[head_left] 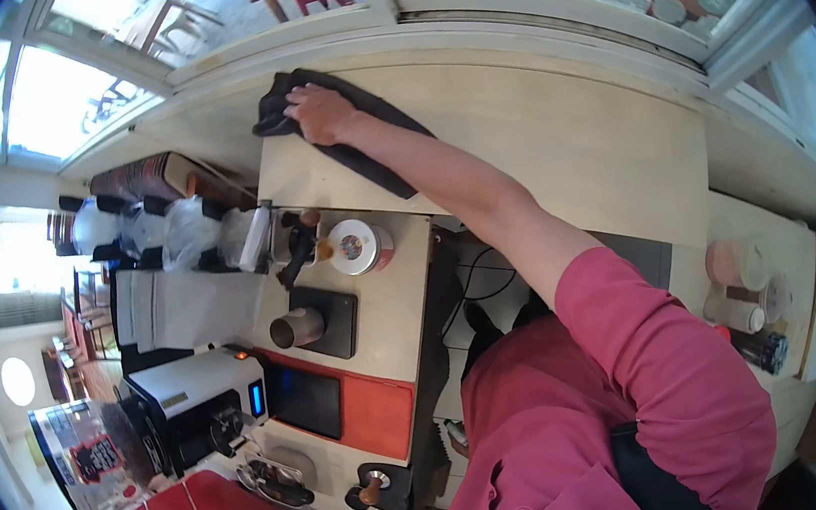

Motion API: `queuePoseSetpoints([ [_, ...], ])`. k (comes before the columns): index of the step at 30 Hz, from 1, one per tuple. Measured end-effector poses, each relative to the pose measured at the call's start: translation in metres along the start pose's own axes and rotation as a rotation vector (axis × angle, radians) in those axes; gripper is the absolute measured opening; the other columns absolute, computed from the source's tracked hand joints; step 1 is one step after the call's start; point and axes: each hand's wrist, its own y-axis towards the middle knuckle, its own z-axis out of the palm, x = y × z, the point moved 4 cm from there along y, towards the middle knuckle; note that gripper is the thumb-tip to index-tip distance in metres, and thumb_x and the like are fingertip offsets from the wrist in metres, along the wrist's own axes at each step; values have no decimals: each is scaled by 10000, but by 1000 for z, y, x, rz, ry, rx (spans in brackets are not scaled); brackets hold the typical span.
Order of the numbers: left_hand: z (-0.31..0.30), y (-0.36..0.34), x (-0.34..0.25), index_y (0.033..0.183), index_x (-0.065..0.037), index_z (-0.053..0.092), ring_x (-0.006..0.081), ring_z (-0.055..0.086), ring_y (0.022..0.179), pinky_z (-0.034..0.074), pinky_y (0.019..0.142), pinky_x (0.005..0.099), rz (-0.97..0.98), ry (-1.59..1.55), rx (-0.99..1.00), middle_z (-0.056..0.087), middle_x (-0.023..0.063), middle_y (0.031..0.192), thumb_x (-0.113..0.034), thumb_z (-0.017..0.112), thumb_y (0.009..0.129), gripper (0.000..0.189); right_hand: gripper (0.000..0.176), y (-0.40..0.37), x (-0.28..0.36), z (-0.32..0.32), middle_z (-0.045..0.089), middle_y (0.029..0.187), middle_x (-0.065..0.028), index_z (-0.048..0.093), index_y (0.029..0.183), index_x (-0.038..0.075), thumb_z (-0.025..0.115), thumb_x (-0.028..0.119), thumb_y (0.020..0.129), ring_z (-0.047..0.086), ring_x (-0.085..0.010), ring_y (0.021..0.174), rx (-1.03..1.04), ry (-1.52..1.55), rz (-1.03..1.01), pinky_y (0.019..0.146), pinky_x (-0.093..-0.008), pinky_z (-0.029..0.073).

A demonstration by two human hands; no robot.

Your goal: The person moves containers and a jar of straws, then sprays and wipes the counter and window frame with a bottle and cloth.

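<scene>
My right hand (320,114) reaches across the pale wooden counter (556,137) to its far left part. It presses on a dark grey cloth (368,166), with its fingers bent over the bunched end. The rest of the cloth trails flat toward me, partly under my forearm. Low beside my body, a small part of my left hand (461,446) shows at the edge of my pink shirt. Its fingers look closed around a pale greenish thing (455,431) that I cannot make out; most of this hand is hidden.
On the left side counter stand a round tin (355,247), a metal cup (296,327) on a black scale (341,313), a coffee grinder (193,400) and a tamper (370,491). Window frames (542,13) border the far edge. Jars (736,263) stand at right.
</scene>
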Motion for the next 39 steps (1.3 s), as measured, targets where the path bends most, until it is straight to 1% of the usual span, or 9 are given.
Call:
queuePoseSetpoints([
  [3,-1,10,-2,1089,-23,583,132,596,799,491,679,267,4,15,38,636,55,931,-213,710,888,305,482,-24,-6,-9,483,1507,-161,606,1340,65,555,169,872,399,-297,1442,116,-31,-56,1219,-442,276],
  [9,13,31,-11,1092,-23,583,133,597,801,492,680,267,23,38,126,637,57,933,-217,711,889,309,452,-165,-49,-99,487,1498,-163,615,1314,59,566,134,871,402,-304,1435,-11,-5,15,1214,-454,286],
  [13,25,47,-20,1094,-23,583,134,598,802,493,680,267,38,59,180,638,57,935,-219,712,889,311,485,-295,-82,-188,512,1458,-166,618,1295,24,569,-16,814,434,-322,1405,-141,-34,250,1209,-447,307],
  [19,38,63,-26,1096,-23,583,134,600,803,495,681,267,70,79,227,640,59,938,-223,712,890,315,491,-479,-128,-312,531,1417,-222,630,1266,-4,552,-31,782,447,-383,1376,-474,-348,820,1196,-481,317],
  [22,48,65,-31,1098,-22,583,135,601,804,496,682,266,81,78,243,640,59,939,-224,712,890,317,488,-475,-121,-293,524,1430,-220,627,1271,-5,561,-21,788,435,-391,1386,-441,-418,818,1198,-483,312],
  [26,53,66,-35,1100,-22,582,135,602,805,497,682,266,93,95,276,641,60,940,-227,713,891,320,479,-412,-54,-249,518,1455,-177,636,1266,19,595,-2,789,428,-339,1407,-181,-175,511,1200,-451,324],
  [32,46,72,-38,1102,-22,582,136,604,806,499,683,266,110,110,280,643,62,943,-230,714,892,324,448,-506,-127,-315,540,1410,-214,653,1233,15,575,-16,792,457,-406,1354,-539,-374,962,1163,-460,366],
  [35,45,66,-40,1104,-22,582,136,605,807,500,683,266,98,113,262,644,62,944,-232,714,892,326,504,-467,-122,-295,523,1424,-235,611,1301,23,548,-30,803,456,-376,1372,-421,-544,1055,1171,-475,357],
  [39,41,64,-37,1105,-22,582,137,606,808,501,684,266,105,123,263,645,63,946,-234,714,893,328,521,-397,-51,-244,507,1460,-191,619,1291,29,595,-30,774,443,-370,1385,-171,-114,442,1185,-477,332],
])
